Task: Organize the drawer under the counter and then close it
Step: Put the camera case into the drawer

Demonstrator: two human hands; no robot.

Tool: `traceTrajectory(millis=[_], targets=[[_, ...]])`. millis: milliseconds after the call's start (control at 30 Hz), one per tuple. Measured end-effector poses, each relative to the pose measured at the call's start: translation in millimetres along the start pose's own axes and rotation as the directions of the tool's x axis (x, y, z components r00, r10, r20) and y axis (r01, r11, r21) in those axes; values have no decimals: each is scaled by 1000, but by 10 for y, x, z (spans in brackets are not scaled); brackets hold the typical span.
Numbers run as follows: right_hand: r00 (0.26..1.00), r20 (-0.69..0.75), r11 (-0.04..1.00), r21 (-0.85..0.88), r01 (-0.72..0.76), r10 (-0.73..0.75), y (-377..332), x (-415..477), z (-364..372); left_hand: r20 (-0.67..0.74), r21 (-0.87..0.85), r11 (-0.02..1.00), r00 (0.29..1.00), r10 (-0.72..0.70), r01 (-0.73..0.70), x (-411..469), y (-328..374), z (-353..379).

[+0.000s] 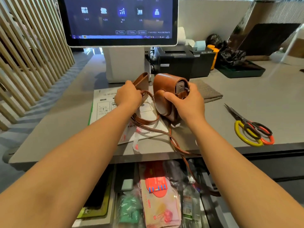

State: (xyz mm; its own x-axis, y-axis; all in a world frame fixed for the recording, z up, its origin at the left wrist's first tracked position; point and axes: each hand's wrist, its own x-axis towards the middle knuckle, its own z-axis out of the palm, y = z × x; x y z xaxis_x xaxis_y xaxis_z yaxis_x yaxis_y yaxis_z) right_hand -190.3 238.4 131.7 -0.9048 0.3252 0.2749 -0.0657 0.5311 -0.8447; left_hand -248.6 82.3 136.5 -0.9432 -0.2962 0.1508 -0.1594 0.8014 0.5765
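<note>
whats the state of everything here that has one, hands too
drawer, open, packed with items
case, upright on counter, front open
flap, swung away from case
strap, trailing over counter edge into drawer
scissors, blades shut, flat on counter
screen, on
left hand, grips flap
right hand, grips case

A grey table [65,116] runs from the near edge to the far wall. On the left, a screen of pale wooden slats [24,55] stands upright, and stripes of light fall on the grey floor [29,124] beside it. At the far side a large monitor [121,20] glows blue on a white stand, with a black printer [174,61] just to its right. Behind them rises a plain white partition [210,17].
</note>
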Motion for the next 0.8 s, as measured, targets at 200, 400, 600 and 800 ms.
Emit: traceTrajectory(millis=[200, 400, 600, 800], targets=[[981, -173, 993, 62, 96, -84, -28, -125, -99, -157, -66, 985, 976, 150, -162, -267, 20, -174], [968, -201, 979, 103, 175, -152, -83, -530, -382, -207, -49, 960, 943, 261, -277, -732, -35, -468], [973, -173, 956, 222, 192, -155, -32, -1210, -568, -128, -36, 945, 940, 318, -325, -1395, -372, -641], [985, -23, 929, 329, 168, -170, 263, -1776, -700, -27, -103, 928, 933, 358, -359, -1964, -873, -641]])
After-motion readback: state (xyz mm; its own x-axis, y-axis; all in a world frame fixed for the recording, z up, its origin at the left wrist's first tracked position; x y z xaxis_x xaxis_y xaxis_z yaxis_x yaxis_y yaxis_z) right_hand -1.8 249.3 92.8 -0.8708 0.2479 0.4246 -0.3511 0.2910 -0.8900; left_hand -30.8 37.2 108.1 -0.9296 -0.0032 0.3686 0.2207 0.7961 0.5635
